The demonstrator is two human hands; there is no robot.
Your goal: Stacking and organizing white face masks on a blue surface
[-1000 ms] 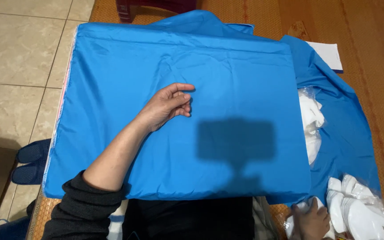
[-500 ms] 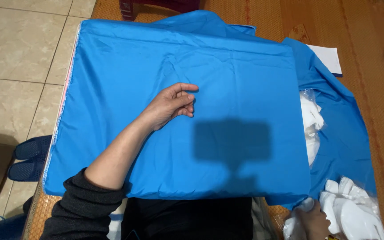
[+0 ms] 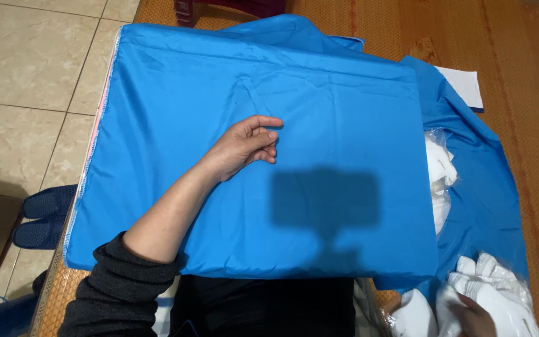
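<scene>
Woven mat under everything, beige floor tiles along the left edge. Folded blue cloth lies flat and spread across the mat in front of me. My left hand rests palm-down on the cloth near its middle, forearm angled up from lower left, dark sleeve pushed above the wrist; fingers loosely curled, gripping nothing. My right hand is at the lower right corner, mostly cut off, touching bagged white items; fingers' spread: cannot tell. More white bagged goods sit beside the cloth's right edge. White paper upper right. Dark slippers on the tiles.
</scene>
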